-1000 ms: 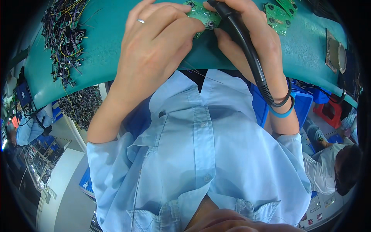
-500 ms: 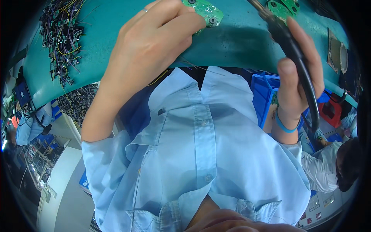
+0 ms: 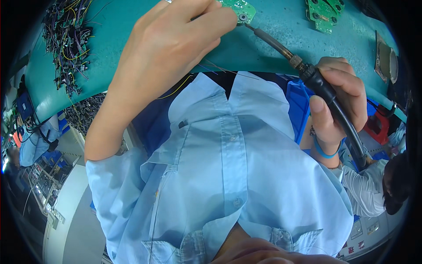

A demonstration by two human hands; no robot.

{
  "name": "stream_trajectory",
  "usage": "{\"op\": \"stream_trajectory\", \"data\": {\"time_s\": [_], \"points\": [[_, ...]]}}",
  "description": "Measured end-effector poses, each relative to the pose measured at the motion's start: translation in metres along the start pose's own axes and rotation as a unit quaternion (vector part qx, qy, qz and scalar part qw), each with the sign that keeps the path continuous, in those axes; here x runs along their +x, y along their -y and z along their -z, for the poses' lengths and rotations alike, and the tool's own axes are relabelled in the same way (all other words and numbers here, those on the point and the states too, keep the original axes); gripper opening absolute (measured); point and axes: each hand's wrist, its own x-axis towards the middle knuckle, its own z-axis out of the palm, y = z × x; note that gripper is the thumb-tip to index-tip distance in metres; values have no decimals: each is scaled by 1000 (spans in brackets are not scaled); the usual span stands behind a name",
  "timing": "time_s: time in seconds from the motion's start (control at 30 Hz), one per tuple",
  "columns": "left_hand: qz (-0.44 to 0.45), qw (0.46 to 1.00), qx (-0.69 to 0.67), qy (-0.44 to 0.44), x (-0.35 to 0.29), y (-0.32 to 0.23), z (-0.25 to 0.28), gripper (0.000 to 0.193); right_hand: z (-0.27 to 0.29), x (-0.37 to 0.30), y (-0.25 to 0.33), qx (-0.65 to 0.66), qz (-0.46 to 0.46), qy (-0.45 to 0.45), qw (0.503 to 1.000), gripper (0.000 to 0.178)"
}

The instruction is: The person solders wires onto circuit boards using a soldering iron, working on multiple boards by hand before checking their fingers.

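My right hand (image 3: pixel 340 99) grips a soldering iron (image 3: pixel 320 86) by its black handle, thumb below and fingers over it. The iron slants up to the left, its tip at the lower edge of a green circuit board (image 3: pixel 245 9). At that board's left side, my left hand (image 3: pixel 176 48) is closed in a pinch; the fingertips are partly hidden. Thin wires (image 3: pixel 214 66), yellow, blue and grey, trail out beneath it toward the table's near edge. Two more green circuit boards (image 3: pixel 323 16) lie together, right of the iron.
A heap of wired connectors (image 3: pixel 70 44) covers the left of the green mat (image 3: pixel 132 13). On the right lies a worn, flat brown piece (image 3: pixel 386 59). Below the table edge are a blue bin (image 3: pixel 299 105) and more wires (image 3: pixel 90 112). Another person (image 3: pixel 373 187) sits at lower right.
My right hand has brought the iron down and left, turning its tip from the far boards to the board by my left hand. The left hand has barely shifted.
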Motion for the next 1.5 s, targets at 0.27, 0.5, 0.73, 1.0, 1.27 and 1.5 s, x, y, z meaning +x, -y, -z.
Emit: {"op": "stream_trajectory", "data": {"time_s": [0.27,0.5,0.73,1.0,1.27,1.5], "points": [[15,999,-30,2,-4,3,1,13,-4,2,-1,-3,2,27,1000,33],[29,998,-57,2,-4,2,-2,14,-5,2,-2,-6,-15,31,999,32],[40,996,-81,0,-4,2,-4,14,-2,5,-2,-28,-9,57,998,35],[51,993,-107,-6,-4,4,-5,14,-8,23,-9,21,45,-51,997,34],[36,991,-128,-21,-5,1,-3,14,-39,63,-22,0,-51,12,999,56],[15,986,-164,-4,-4,1,-1,14,-36,80,-9,-49,-53,64,995,59]]}}
